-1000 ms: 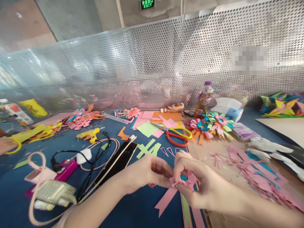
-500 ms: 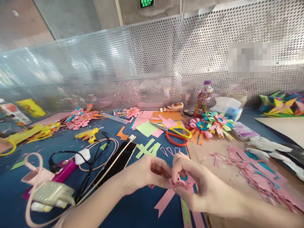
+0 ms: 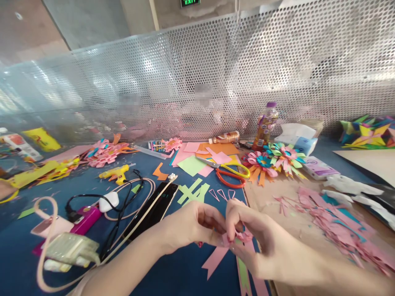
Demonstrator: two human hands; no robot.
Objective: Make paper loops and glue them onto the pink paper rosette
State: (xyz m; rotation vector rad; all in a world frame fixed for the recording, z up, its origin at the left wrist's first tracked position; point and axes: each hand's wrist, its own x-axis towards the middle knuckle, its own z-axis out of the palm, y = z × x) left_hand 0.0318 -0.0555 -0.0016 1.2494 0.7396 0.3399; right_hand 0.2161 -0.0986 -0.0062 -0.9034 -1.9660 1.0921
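Between my two hands is a pink paper flower, with pink and green paper ribbon tails hanging below it over the blue tabletop. My left hand pinches its left side between thumb and fingers. Closed on the right side, my right hand has thumb and forefinger pressed onto the pink paper. The fingers partly hide the flower's centre. Just beyond my hands lie small pink paper loops and green paper strips. Scissors with red and yellow handles rest farther back.
A black phone and tangled cables lie left, near a yellow glue gun. Finished paper flowers and a bottle stand at back right. Pink scraps cover cardboard. A perforated metal panel closes the back. Another person's hand shows far left.
My fingers have shifted slightly on the pink flower, and less of its blue part shows. The camera view has moved a little; both hands keep their hold.
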